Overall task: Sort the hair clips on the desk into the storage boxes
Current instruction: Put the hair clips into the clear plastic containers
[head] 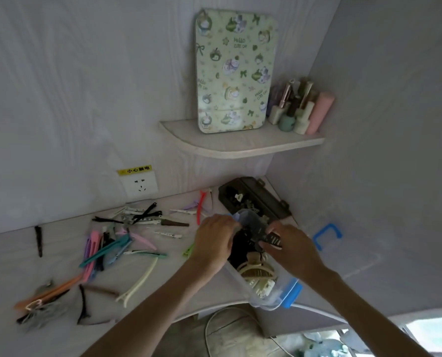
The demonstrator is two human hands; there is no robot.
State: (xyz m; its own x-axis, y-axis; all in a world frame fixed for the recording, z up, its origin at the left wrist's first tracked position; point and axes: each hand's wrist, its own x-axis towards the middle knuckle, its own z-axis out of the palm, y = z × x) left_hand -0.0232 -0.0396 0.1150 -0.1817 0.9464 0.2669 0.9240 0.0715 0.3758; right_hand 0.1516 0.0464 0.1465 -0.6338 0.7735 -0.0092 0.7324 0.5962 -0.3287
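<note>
Right now your right hand pinches a dark clip over the clear box with blue latches, which sits at the desk's front edge and already holds a pile of black and cream claw clips. Your left hand curls its fingers at the box's far rim, though whether it grips the rim or something inside is hidden.

Watch the box first: its near end looks to hang past the desk edge, so pressing down while you push the clip in could tip it and spill everything to the floor. The pile is also high, and a forced clip may snag on the others and drag them out when you withdraw.

Most of the work remains. Many long flat clips lie scattered across the desk to your left, and a sweeping forearm could knock them off. The dark box stands open behind, near the corner.
</note>
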